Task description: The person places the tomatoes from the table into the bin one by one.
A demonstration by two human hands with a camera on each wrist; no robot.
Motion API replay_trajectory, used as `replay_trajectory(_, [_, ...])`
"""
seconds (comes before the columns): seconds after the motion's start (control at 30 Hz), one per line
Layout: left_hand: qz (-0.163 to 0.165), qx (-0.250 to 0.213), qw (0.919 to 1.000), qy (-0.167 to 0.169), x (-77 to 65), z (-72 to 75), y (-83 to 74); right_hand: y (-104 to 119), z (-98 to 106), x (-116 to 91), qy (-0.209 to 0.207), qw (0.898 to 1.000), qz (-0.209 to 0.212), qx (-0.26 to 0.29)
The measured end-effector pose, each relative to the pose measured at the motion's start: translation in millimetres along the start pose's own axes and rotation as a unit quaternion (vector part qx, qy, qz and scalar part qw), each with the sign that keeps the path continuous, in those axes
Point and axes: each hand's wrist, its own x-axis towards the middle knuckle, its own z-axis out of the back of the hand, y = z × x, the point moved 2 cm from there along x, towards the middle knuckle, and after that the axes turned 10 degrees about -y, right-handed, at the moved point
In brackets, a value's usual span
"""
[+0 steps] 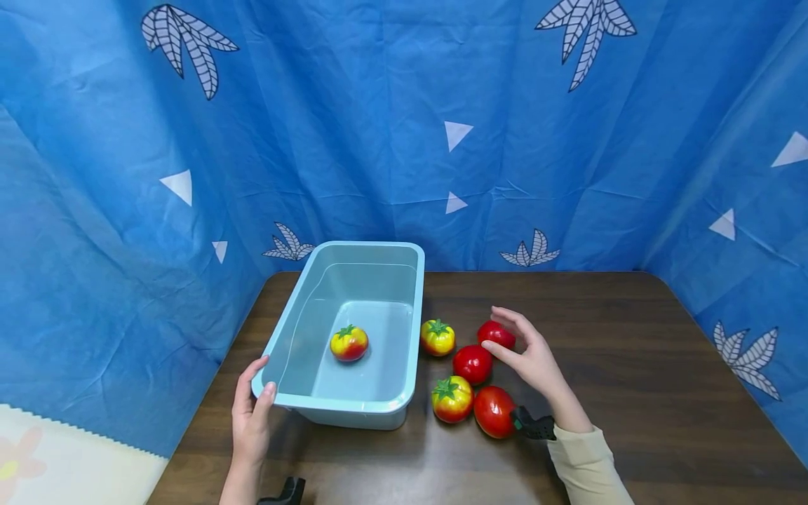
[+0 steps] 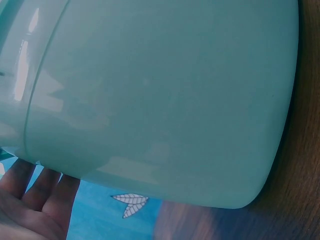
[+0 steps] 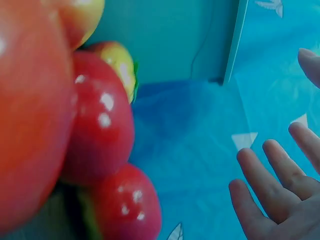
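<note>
My left hand [image 1: 251,428] grips the near left corner of a light blue plastic bin [image 1: 334,405], thumb at the rim and fingers along the outer side. Inside the bin lies one yellow-and-red tomato [image 1: 349,344] with a green leafy top. Over the far red fruit [image 1: 492,332] hovers my right hand [image 1: 536,361], its thumb and fingers spread apart. In the right wrist view these fingers [image 3: 272,185] hold nothing. Beside the bin sit two more yellow-and-red tomatoes [image 1: 452,401], a middle red fruit [image 1: 472,365] and a larger red one [image 1: 494,412] near my right wrist.
Everything stands on a dark brown wooden table [image 1: 631,365]. A blue patterned curtain [image 1: 391,140] hangs behind and at both sides. A pale cloth [image 1: 69,463] with a flower print shows at the lower left.
</note>
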Motion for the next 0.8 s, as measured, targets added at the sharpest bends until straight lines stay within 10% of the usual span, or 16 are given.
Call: replay_trajectory(0.8, [0.009,0.005,0.9999,-0.002,-0.7,-0.9,-0.3,-67.0,19.4,4.5,-0.023,0.996,-0.074,-0.049])
